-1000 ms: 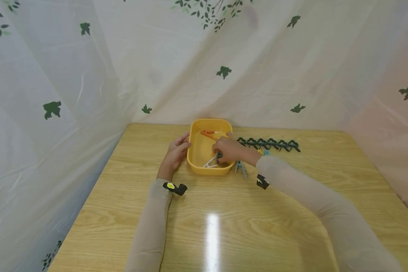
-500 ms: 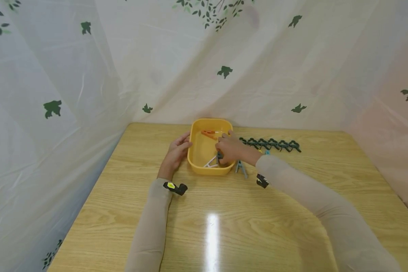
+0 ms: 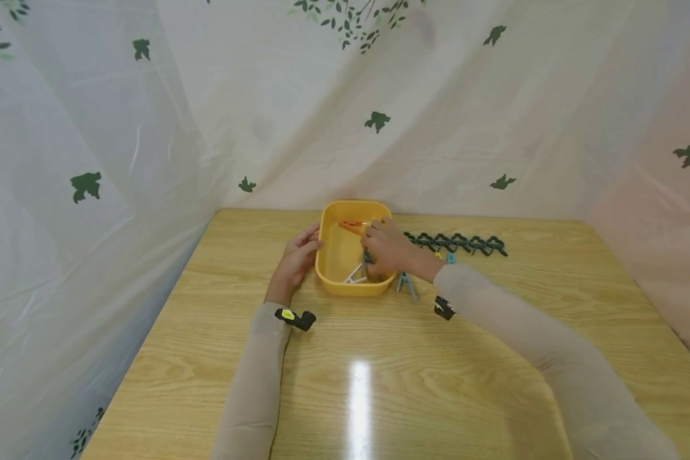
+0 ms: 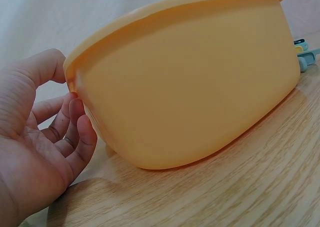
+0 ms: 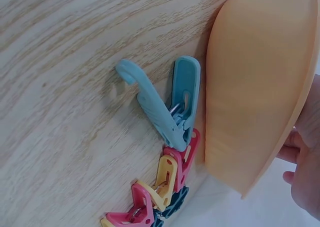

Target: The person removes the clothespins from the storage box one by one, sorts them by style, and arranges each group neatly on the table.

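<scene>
A yellow plastic tub (image 3: pixel 329 268) stands at the back of the wooden table. My left hand (image 3: pixel 297 259) grips its left side, thumb at the rim and fingers against the wall below, as the left wrist view shows. My right hand (image 3: pixel 389 247) reaches over the right rim, its fingers inside the tub. Right beside its fingers is a grey clothespin (image 3: pixel 365 263); whether they pinch it, I cannot tell. A white clothespin (image 3: pixel 354 276) and an orange clothespin (image 3: pixel 352 227) lie in the tub. In the right wrist view the tub wall hides most of that hand.
A light blue clothespin (image 5: pixel 175 104) lies right of the tub, with pink (image 5: pixel 187 159) and yellow clothespins (image 5: pixel 164 182) behind it. Dark green clips (image 3: pixel 459 243) form a row at the back right. A white patterned sheet (image 3: pixel 299 115) hangs behind the table.
My right hand's fingers have shifted slightly toward the back of the tub and spread a little. The left hand and the tub have stayed in place.
</scene>
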Demonstrator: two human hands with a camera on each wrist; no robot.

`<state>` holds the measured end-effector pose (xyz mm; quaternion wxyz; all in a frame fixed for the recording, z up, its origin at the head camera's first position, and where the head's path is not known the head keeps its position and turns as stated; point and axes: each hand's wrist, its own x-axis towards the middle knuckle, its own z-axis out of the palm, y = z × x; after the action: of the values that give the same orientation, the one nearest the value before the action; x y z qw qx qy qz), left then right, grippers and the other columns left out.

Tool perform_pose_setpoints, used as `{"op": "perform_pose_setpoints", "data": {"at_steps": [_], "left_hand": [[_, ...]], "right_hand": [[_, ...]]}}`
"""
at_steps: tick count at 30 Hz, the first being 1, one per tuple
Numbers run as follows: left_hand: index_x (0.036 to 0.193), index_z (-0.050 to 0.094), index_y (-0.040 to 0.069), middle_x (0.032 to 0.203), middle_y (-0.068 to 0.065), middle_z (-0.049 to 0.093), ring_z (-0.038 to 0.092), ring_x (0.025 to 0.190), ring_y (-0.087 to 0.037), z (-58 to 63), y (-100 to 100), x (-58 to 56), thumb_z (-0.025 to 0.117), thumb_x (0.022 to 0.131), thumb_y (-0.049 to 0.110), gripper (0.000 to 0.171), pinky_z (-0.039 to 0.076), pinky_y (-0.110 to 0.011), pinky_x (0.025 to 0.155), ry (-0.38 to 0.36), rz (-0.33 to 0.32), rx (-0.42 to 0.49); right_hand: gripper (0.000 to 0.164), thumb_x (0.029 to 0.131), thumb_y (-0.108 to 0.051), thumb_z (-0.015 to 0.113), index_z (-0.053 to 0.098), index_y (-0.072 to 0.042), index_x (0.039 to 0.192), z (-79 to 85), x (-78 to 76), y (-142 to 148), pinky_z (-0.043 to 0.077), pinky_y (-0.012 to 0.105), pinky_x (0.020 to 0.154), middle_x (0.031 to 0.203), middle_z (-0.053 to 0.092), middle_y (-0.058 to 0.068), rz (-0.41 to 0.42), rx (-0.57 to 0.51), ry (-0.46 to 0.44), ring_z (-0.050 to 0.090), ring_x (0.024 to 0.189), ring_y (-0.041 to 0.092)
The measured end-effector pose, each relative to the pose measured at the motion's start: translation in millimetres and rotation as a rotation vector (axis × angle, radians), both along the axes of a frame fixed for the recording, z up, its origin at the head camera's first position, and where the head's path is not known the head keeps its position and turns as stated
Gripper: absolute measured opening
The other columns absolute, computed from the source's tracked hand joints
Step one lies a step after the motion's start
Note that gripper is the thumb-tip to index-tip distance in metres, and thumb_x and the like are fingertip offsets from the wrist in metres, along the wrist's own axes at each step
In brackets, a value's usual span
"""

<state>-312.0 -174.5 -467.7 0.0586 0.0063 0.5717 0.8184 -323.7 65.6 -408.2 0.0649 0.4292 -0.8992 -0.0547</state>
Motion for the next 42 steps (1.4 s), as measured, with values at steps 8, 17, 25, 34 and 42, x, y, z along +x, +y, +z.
{"op": "perform_pose_setpoints", "data": {"at_steps": [8,17,25,34,42], "left_hand": [[0.139,0.044,0.007,0.105,-0.002,0.046,0.051,0.092,-0.009,-0.5,1.1,1.1,0.056,0.087,-0.001,0.054,0.05,-0.021,0.076,-0.006,0.001,-0.016],[0.14,0.043,0.007,0.117,-0.012,0.042,0.051,0.094,-0.01,-0.2,1.0,0.7,0.057,0.087,0.0,0.055,0.049,-0.022,0.08,-0.005,-0.016,-0.021],[0.139,0.045,0.008,0.109,-0.006,0.045,0.051,0.093,-0.01,1.0,3.1,2.0,0.056,0.087,-0.002,0.053,0.05,-0.022,0.078,-0.012,0.003,-0.008],[0.137,0.047,0.006,0.104,-0.003,0.047,0.05,0.089,-0.009,-0.2,2.0,0.4,0.054,0.087,-0.005,0.053,0.049,-0.019,0.073,-0.009,0.013,0.013],[0.139,0.045,0.007,0.105,-0.003,0.046,0.051,0.09,-0.008,0.8,2.0,0.6,0.055,0.088,-0.004,0.053,0.049,-0.02,0.075,-0.008,0.007,-0.005]], "right_hand": [[0.037,0.078,-0.04,0.069,0.065,-0.012,0.102,10.7,4.2,6.3,0.026,0.056,0.106,0.103,0.057,0.006,0.004,-0.15,0.047,0.046,0.106,0.027],[0.034,0.076,-0.036,0.07,0.067,-0.012,0.1,26.6,13.3,18.8,0.032,0.046,0.09,0.099,0.059,0.006,0.015,-0.302,0.106,0.045,0.096,0.026],[0.037,0.077,-0.037,0.07,0.066,-0.011,0.103,35.1,23.5,37.0,0.032,0.048,0.091,0.103,0.058,0.007,-0.024,-0.315,0.105,0.045,0.104,0.029],[0.035,0.077,-0.033,0.071,0.066,-0.009,0.103,40.4,28.7,64.0,0.032,0.051,0.093,0.107,0.059,0.01,-0.021,-0.339,0.101,0.045,0.104,0.029],[0.035,0.072,-0.031,0.074,0.067,-0.008,0.098,38.5,31.8,86.7,0.034,0.048,0.086,0.096,0.06,0.008,-0.004,-0.298,0.141,0.046,0.096,0.029]]}}
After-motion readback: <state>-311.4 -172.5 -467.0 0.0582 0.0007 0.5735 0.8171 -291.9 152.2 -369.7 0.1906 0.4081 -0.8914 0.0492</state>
